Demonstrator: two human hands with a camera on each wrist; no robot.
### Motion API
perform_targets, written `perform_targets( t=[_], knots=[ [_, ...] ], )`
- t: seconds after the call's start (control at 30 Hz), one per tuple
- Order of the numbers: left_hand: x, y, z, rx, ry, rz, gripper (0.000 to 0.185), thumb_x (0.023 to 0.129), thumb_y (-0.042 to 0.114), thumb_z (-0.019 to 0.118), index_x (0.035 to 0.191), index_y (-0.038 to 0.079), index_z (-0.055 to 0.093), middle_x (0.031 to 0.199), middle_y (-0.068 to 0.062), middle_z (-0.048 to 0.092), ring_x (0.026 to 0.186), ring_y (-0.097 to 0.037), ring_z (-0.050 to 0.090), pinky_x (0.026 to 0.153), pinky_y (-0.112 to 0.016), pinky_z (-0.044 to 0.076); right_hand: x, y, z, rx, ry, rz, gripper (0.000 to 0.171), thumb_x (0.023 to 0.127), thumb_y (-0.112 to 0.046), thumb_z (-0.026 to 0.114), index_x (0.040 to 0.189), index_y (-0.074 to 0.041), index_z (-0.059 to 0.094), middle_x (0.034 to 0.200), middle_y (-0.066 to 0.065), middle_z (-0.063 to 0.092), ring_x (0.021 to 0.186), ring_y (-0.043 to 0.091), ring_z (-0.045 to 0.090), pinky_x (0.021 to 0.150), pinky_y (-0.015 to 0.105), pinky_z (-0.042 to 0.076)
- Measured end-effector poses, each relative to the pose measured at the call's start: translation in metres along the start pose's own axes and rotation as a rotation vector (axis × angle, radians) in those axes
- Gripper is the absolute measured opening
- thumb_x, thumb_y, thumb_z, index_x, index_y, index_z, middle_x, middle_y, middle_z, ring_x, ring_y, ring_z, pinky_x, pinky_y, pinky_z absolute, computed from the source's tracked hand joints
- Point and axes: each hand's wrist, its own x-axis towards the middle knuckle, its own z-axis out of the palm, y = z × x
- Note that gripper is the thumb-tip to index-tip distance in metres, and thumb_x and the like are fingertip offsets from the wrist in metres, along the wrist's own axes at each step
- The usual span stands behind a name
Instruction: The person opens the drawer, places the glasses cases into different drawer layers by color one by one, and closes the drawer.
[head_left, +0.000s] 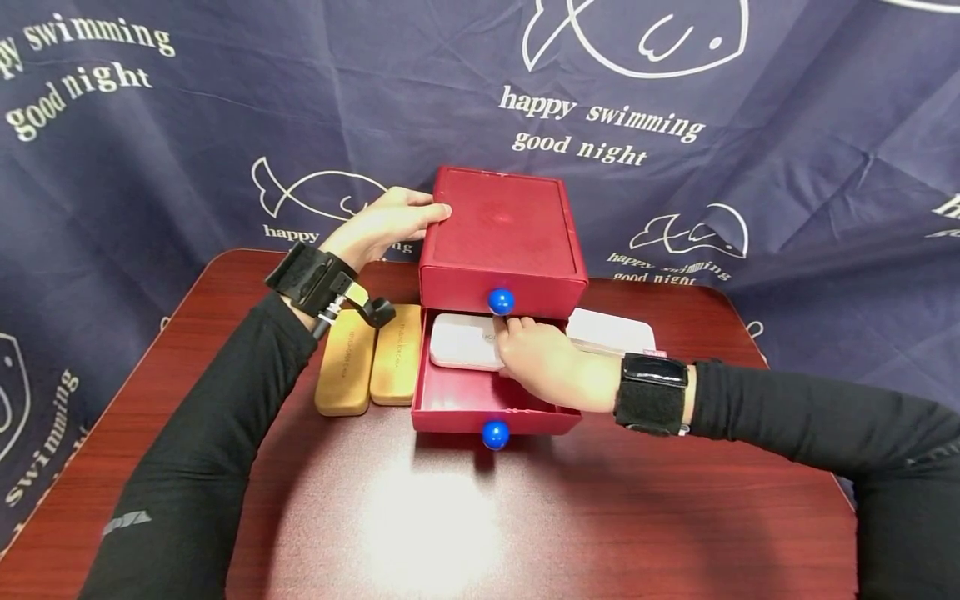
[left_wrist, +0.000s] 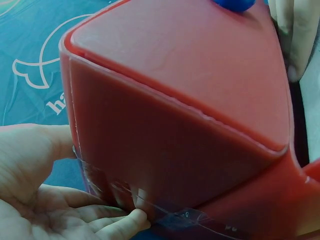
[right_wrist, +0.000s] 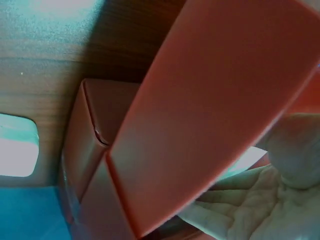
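A red two-drawer box [head_left: 502, 225] stands on the table, its lower drawer [head_left: 465, 398] pulled out by a blue knob side facing me. My left hand [head_left: 393, 218] rests against the box's left side, thumb near the top edge; in the left wrist view its fingers [left_wrist: 117, 222] lie along the side wall. Inside the lower drawer, a white glasses case [head_left: 461, 342] lies crosswise toward the back. My right hand [head_left: 543, 358] reaches over the drawer's right wall and holds the case's right end, which it hides.
Two yellow glasses cases [head_left: 345, 367] lie side by side left of the box. Another white case [head_left: 611, 330] lies to its right, behind my right wrist. A blue knob [head_left: 501, 302] on the shut upper drawer overhangs my right fingers. A dark blue printed curtain [head_left: 420, 100] hangs behind the table.
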Motion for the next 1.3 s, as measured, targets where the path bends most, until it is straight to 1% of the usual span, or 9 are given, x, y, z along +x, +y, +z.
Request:
perform_targets(
  t=[0.1, 0.17, 0.3, 0.43, 0.57, 0.8, 1.1, 1.23, 1.3],
  knots=[
    [-0.001, 0.0, 0.0, -0.002, 0.0, 0.008, 0.054, 0.104, 0.025, 0.055, 0.153, 0.003, 0.044, 0.15, -0.017, 0.054, 0.141, -0.024, 0.05, 0.122, -0.036, 0.038, -0.003, -0.002, 0.002, -0.083, 0.145, -0.038, 0.049, 0.086, -0.024, 0.082, 0.12, 0.007, 0.067, 0.091, 0.015, 0.07, 0.074, 0.023, 0.065, 0.065, 0.033, 0.062],
    [-0.001, 0.0, 0.0, -0.004, -0.001, 0.012, 0.054, 0.104, 0.024, 0.054, 0.152, 0.002, 0.045, 0.15, -0.017, 0.054, 0.14, -0.025, 0.051, 0.122, -0.037, 0.038, -0.005, -0.003, 0.003, -0.116, 0.215, -0.061, 0.036, 0.084, -0.017, 0.082, 0.109, 0.006, 0.071, 0.085, 0.014, 0.069, 0.068, 0.022, 0.062, 0.058, 0.033, 0.06],
    [-0.001, 0.0, -0.001, -0.006, -0.002, 0.01, 0.054, 0.104, 0.024, 0.054, 0.153, 0.002, 0.044, 0.15, -0.017, 0.053, 0.14, -0.025, 0.051, 0.121, -0.036, 0.038, -0.004, -0.003, 0.002, -0.107, 0.251, -0.086, 0.027, 0.08, -0.013, 0.084, 0.098, 0.004, 0.073, 0.082, 0.013, 0.068, 0.066, 0.022, 0.063, 0.055, 0.034, 0.059],
    [-0.001, 0.0, 0.0, -0.007, 0.0, -0.001, 0.056, 0.104, 0.024, 0.054, 0.154, 0.002, 0.042, 0.151, -0.017, 0.052, 0.141, -0.025, 0.05, 0.121, -0.036, 0.038, -0.003, -0.003, -0.001, -0.084, 0.243, -0.099, 0.021, 0.078, -0.012, 0.085, 0.09, 0.001, 0.073, 0.077, 0.012, 0.067, 0.066, 0.022, 0.064, 0.054, 0.035, 0.06],
    [-0.001, 0.0, 0.0, -0.009, 0.004, -0.004, 0.056, 0.104, 0.025, 0.054, 0.154, 0.002, 0.041, 0.152, -0.017, 0.052, 0.142, -0.024, 0.049, 0.122, -0.036, 0.038, -0.003, -0.003, -0.005, -0.08, 0.221, -0.106, 0.02, 0.078, -0.013, 0.086, 0.087, -0.001, 0.073, 0.075, 0.011, 0.067, 0.066, 0.023, 0.066, 0.054, 0.036, 0.06],
    [0.0, -0.001, -0.001, 0.001, 0.006, -0.003, 0.056, 0.104, 0.025, 0.055, 0.154, 0.003, 0.042, 0.151, -0.017, 0.053, 0.142, -0.024, 0.05, 0.121, -0.036, 0.038, -0.002, -0.004, -0.008, -0.073, 0.186, -0.135, 0.02, 0.079, -0.015, 0.086, 0.088, -0.002, 0.074, 0.075, 0.011, 0.067, 0.068, 0.023, 0.067, 0.055, 0.037, 0.061],
    [0.0, -0.002, 0.0, 0.0, 0.012, 0.001, 0.055, 0.103, 0.025, 0.055, 0.153, 0.002, 0.044, 0.149, -0.017, 0.054, 0.14, -0.025, 0.052, 0.12, -0.035, 0.039, -0.001, -0.005, -0.009, -0.135, 0.236, -0.149, 0.026, 0.075, -0.02, 0.089, 0.086, -0.002, 0.074, 0.071, 0.009, 0.066, 0.061, 0.021, 0.065, 0.051, 0.033, 0.059],
    [0.0, -0.001, 0.001, -0.007, 0.009, 0.01, 0.055, 0.103, 0.024, 0.056, 0.152, 0.002, 0.045, 0.149, -0.018, 0.055, 0.138, -0.026, 0.053, 0.12, -0.035, 0.04, 0.0, -0.004, -0.015, -0.104, 0.193, -0.138, 0.027, 0.075, -0.021, 0.09, 0.086, -0.003, 0.075, 0.071, 0.009, 0.068, 0.062, 0.022, 0.066, 0.054, 0.034, 0.06],
    [0.001, -0.002, 0.001, -0.009, 0.004, 0.012, 0.055, 0.104, 0.024, 0.055, 0.153, 0.002, 0.044, 0.149, -0.018, 0.054, 0.139, -0.026, 0.052, 0.121, -0.036, 0.039, 0.001, -0.003, -0.019, -0.077, 0.167, -0.125, 0.022, 0.075, -0.019, 0.09, 0.084, -0.005, 0.075, 0.07, 0.007, 0.068, 0.061, 0.022, 0.067, 0.053, 0.036, 0.06]
  ],
)
